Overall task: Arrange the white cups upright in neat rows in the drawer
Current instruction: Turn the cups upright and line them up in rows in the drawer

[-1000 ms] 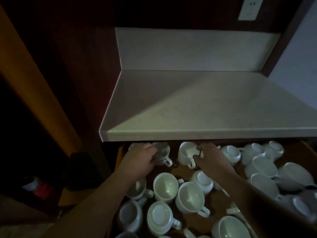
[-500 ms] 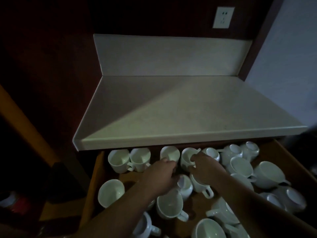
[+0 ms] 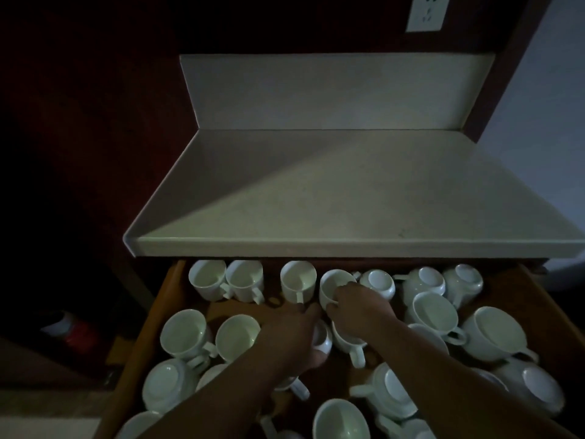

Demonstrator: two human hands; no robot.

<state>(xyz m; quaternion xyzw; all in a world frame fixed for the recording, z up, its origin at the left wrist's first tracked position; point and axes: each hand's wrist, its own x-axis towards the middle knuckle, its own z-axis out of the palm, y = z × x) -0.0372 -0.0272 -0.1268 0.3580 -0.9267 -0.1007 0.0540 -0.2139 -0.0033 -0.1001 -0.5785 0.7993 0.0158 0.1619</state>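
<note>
The drawer (image 3: pixel 171 286) is seen pulled out beneath the desk (image 3: pixel 348 201) and is filled with white cups (image 3: pixel 186 332). Along its back edge, three are stood upright on the left, with handles turned toward the viewer. The fourth cup (image 3: pixel 330 285), next in that row, is gripped at its rim by the right hand (image 3: pixel 354 307), whose fingers are curled over the edge. Just to its right, three more are turned bottom-up. The left hand (image 3: pixel 291 334) is laid over a small cup (image 3: pixel 323 340) in the middle of the drawer; whether that cup is grasped cannot be told. The remaining ones are scattered, some upright, others tipped or inverted. A socket (image 3: pixel 427 12) is mounted above the desk.
</note>
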